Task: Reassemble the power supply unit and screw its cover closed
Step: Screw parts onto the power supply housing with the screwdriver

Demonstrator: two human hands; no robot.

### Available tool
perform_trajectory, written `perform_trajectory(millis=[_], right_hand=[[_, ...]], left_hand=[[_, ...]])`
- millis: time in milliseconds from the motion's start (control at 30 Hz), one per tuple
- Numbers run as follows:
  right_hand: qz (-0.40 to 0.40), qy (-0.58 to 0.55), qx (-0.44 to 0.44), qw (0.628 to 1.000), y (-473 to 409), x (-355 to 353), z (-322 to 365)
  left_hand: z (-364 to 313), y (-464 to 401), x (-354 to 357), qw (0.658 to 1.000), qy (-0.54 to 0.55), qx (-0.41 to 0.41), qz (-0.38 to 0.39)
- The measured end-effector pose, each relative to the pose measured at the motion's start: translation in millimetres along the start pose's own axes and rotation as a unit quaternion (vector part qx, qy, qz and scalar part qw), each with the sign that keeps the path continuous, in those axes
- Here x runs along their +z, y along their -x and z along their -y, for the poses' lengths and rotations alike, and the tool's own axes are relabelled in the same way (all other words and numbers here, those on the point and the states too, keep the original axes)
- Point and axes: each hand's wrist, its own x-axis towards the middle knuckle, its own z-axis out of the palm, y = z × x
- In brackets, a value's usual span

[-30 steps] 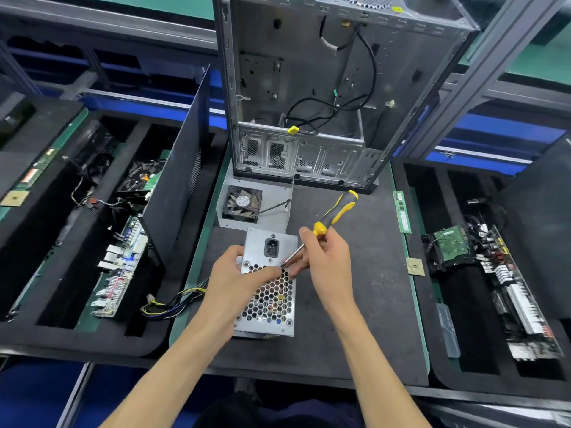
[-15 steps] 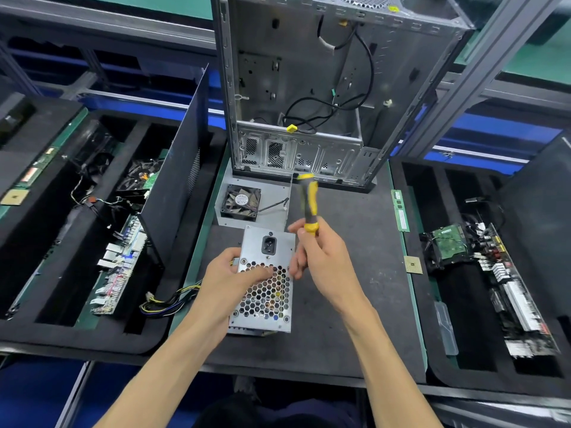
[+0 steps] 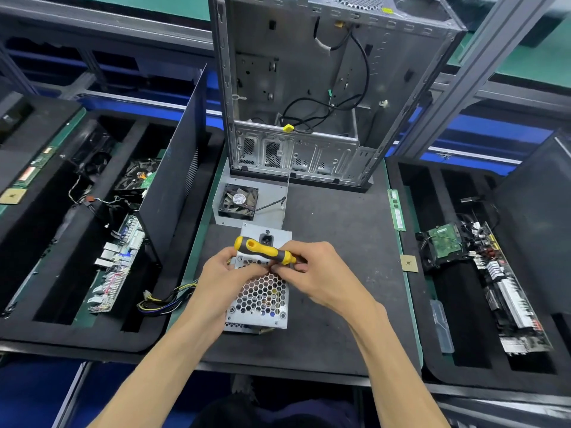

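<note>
The power supply unit (image 3: 261, 284) is lying flat on the dark mat (image 3: 346, 242) at the middle of the bench, its honeycomb grille facing up and its socket end pointing toward the open computer case (image 3: 309, 88) behind it. Its bundle of yellow and black cables (image 3: 167, 299) is trailing off to the left. The person is bringing both hands together over the upper part of the grille. The right hand (image 3: 321, 278) is gripping the yellow and black screwdriver (image 3: 265, 250), whose handle is lying almost level and pointing left across the unit; the shaft and tip are hidden under the fingers. The left hand (image 3: 227, 278) is resting on the unit's left edge with its fingertips curled in to meet the right hand's, seemingly pinching something small, though whether that is a screw cannot be told.

Judging by this, the person is loading or re-seating a screw before driving it. To do it well, the left hand should be holding the cover square to the body so the holes are lining up, and the driver should be standing upright over the hole before turning, not slanted as it is lying now. Starting the thread with light pressure is avoiding cross-threading in the thin sheet metal. The loose fan (image 3: 238, 200) on its plate just behind is sitting clear of the work
</note>
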Motion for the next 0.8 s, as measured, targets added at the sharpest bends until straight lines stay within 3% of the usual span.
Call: perform_trajectory(millis=[167, 300, 367, 467, 600, 800], right_hand=[[-0.050, -0.120, -0.017, 0.991, 1, -1, 8], [-0.103, -0.205, 0.010, 0.973, -1, -2, 14], [-0.110, -0.248, 0.011, 0.962, -3, -1, 16], [-0.113, -0.288, 0.000, 0.951, -6, 2, 22], [-0.105, -0.291, -0.006, 0.951, -8, 6, 24], [-0.085, -0.291, -0.011, 0.953, -8, 4, 24]], left_hand=[[-6, 3, -2, 1.000, -0.021, 0.018, -0.008], [-10, 9, -3, 0.973, -0.147, 0.124, -0.126], [-13, 12, -7, 0.954, -0.173, 0.199, -0.143], [-24, 17, -7, 0.957, -0.149, 0.239, -0.069], [-33, 19, -4, 0.972, -0.102, 0.212, 0.015], [-37, 13, -12, 0.991, 0.014, 0.088, 0.105]])
